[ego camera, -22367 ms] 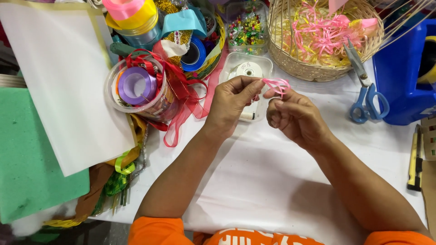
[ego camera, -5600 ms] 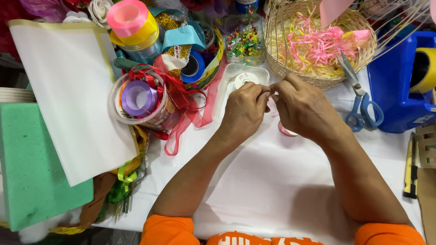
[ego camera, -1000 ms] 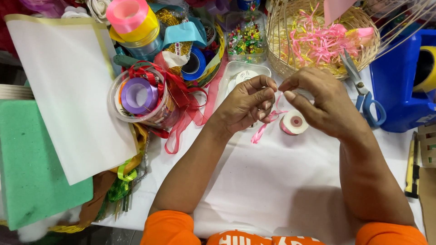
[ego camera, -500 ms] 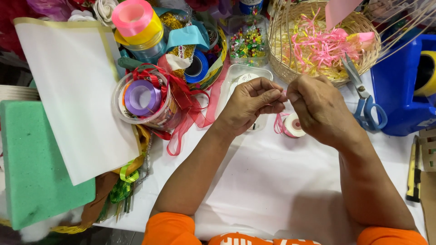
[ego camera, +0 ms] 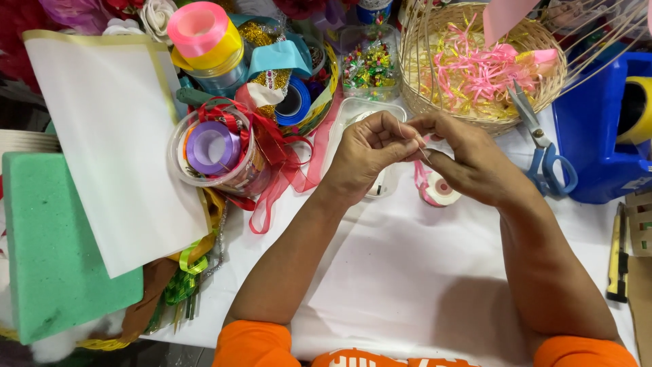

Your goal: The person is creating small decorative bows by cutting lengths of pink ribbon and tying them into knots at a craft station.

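Both hands are up over the middle of the desk (ego camera: pixel 407 285), fingertips meeting: the left hand (ego camera: pixel 367 158) and right hand (ego camera: pixel 468 160) are each pinched tight on a thin pink ribbon (ego camera: pixel 420 173), which runs down from the pinch to a small spool (ego camera: pixel 443 190) sitting on the desk just under the right hand. So the strand is not cut off the spool as far as I can see, and whatever they're shaping at the fingertips is hidden by the fingers, can't tell if there's a loop or a knot there. Looks like early-to-mid stage on this piece to me. The basket (ego camera: pixel 435 102) at the far side already has a heap of pink and yellow curled ribbon bits in it, so plenty look finished. Scissors (ego camera: pixel 543 153) lie untouched to the right, leaning on the basket rim. Off to the left there's a tub of ribbon rolls (ego camera: pixel 210 149) and a green foam block (ego camera: pixel 54 245).
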